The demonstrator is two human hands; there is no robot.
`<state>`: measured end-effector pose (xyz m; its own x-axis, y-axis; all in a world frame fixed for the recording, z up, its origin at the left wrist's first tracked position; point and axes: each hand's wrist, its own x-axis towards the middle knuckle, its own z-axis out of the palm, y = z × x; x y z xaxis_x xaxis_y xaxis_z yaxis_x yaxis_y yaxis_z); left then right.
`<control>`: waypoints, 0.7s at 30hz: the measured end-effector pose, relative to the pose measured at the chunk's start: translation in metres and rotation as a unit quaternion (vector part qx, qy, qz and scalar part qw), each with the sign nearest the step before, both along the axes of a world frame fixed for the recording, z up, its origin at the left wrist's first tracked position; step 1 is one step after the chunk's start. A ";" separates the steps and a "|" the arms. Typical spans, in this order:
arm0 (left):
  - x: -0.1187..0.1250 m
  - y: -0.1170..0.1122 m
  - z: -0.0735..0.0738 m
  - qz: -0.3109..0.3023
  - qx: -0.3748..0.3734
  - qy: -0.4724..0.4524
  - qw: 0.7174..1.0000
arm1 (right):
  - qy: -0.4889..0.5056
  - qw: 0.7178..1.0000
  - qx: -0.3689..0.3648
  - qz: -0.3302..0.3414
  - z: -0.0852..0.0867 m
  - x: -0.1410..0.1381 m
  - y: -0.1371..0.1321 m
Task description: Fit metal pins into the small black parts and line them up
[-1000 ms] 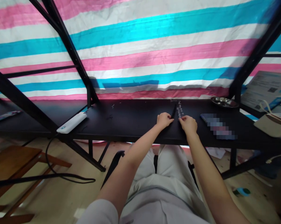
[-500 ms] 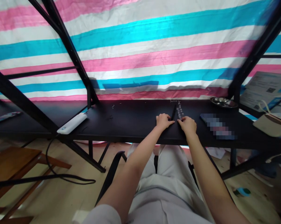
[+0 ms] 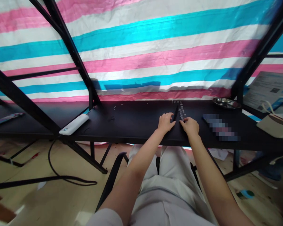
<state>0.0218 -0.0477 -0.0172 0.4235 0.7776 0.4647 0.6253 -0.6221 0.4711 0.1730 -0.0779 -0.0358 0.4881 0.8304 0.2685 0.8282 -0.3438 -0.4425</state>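
My left hand (image 3: 166, 122) rests on the black table with its thumb and curved fingers apart. Right beside its fingertips lies a slim black stick-like thing (image 3: 176, 112), its near end partly at the hand. My right hand (image 3: 190, 126) has thumb and forefinger pinched at the near end of a strand of clear beads (image 3: 181, 110). This strand runs away from me, just right of the black thing. At the back, a short row of small clear pieces (image 3: 176, 101) bends off to the left.
A phone with a blurred screen (image 3: 220, 128) lies to the right, before a shiny metal dish (image 3: 226, 102). A beige box-like bag (image 3: 274, 126) stands farther right. To the left are a white power bank (image 3: 74, 124) and another phone (image 3: 7, 118). Black frame posts (image 3: 73, 53) flank the table.
My left fingers have spread a little from the thumb beside the black thing. My right hand stays at the bead strand. The wooden stool at lower left has mostly gone out of view.
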 end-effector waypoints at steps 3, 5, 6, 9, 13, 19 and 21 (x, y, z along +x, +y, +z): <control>0.000 0.000 -0.001 -0.004 0.010 0.002 1.000 | -0.004 1.000 -0.004 0.000 0.001 -0.001 -0.001; 0.000 0.000 -0.002 -0.005 0.015 0.005 1.000 | -0.006 1.000 -0.007 0.001 0.002 -0.001 -0.002; -0.001 0.000 -0.002 -0.006 0.015 0.008 1.000 | -0.007 1.000 -0.008 0.001 0.002 -0.001 -0.002; -0.001 -0.001 -0.002 -0.008 0.012 0.015 1.000 | -0.009 1.000 -0.008 0.001 0.002 -0.001 -0.002; -0.001 -0.003 0.000 -0.012 0.016 0.023 1.000 | -0.009 1.000 -0.001 0.001 0.001 -0.001 -0.001; 0.000 -0.004 0.000 -0.018 0.042 0.046 0.998 | -0.003 1.000 -0.011 0.000 0.002 -0.001 -0.001; 0.000 -0.004 -0.001 -0.018 0.049 0.062 0.997 | -0.001 1.000 -0.014 0.000 0.002 -0.001 -0.001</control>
<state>0.0223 -0.0519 -0.0184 0.5087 0.7141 0.4808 0.6515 -0.6844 0.3273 0.1719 -0.0793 -0.0337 0.4880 0.8375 0.2458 0.8290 -0.3565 -0.4309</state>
